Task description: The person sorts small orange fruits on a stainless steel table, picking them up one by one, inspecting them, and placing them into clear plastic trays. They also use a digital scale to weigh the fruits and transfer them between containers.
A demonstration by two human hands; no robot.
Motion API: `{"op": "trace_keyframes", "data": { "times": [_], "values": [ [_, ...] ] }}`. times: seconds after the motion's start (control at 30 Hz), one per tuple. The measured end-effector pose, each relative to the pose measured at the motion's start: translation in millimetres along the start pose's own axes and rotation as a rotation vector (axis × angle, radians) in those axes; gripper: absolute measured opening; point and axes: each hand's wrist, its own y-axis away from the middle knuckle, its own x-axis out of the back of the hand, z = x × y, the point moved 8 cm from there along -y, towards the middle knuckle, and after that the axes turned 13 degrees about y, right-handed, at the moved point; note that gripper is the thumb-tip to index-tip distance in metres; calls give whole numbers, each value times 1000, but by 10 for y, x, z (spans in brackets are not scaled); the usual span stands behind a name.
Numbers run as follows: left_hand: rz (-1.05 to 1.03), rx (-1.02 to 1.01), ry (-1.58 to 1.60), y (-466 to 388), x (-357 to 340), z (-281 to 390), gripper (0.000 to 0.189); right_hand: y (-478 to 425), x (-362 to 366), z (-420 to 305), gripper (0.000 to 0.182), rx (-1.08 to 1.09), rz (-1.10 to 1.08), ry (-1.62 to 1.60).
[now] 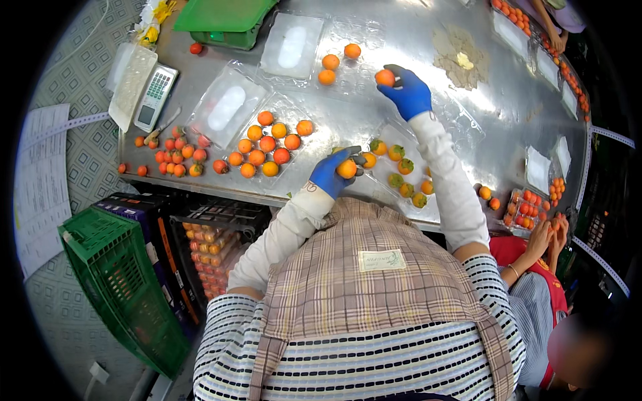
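Note:
My left hand [335,174], in a blue and dark glove, grips an orange persimmon [346,169] near the table's front edge; a second fruit shows partly behind it. Farther forward, my right hand [404,90] holds a redder persimmon [384,77] over a clear plastic tray [361,70] with several persimmons at its left side. Left of my left hand, another clear tray holds rows of persimmons [268,144]. To its right, several persimmons with green calyxes [405,166] lie partly hidden by my right sleeve.
Loose persimmons [170,156], a digital scale [156,95], a green lidded bin [225,22] and trays with white pads [228,108] stand leftward on the metal table [321,105]. Green crates [120,285] stand below. Co-workers' hands [549,235] are at the right and far right.

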Motion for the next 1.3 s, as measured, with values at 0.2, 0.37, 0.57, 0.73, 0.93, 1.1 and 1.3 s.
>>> {"op": "trace_keyframes", "data": {
  "times": [0.2, 0.37, 0.57, 0.73, 0.93, 1.1, 1.3],
  "values": [
    [-11, 11, 111, 105, -11, 82, 44, -493, -342, -236, 45, 176, -47, 551],
    [-33, -15, 115, 94, 98, 129, 43, -552, -515, -106, 46, 219, -71, 484],
    [-1, -7, 69, 89, 87, 88, 43, -34, 68, -15, 41, 118, 50, 24],
    [-16, -55, -121, 85, 213, 8, 40, 801, 555, 590, 24, -29, -25, -70],
    [66, 102, 61, 141, 278, -269, 42, 2134, 317, 846, 28, -270, -225, 59],
    [63, 77, -71, 229, 15, -342, 40, 2326, -77, 754, 44, -40, -102, 540],
    [14, 29, -44, 244, 162, -237, 42, 2174, 41, 730, 51, -144, -136, 408]
  ]
}}
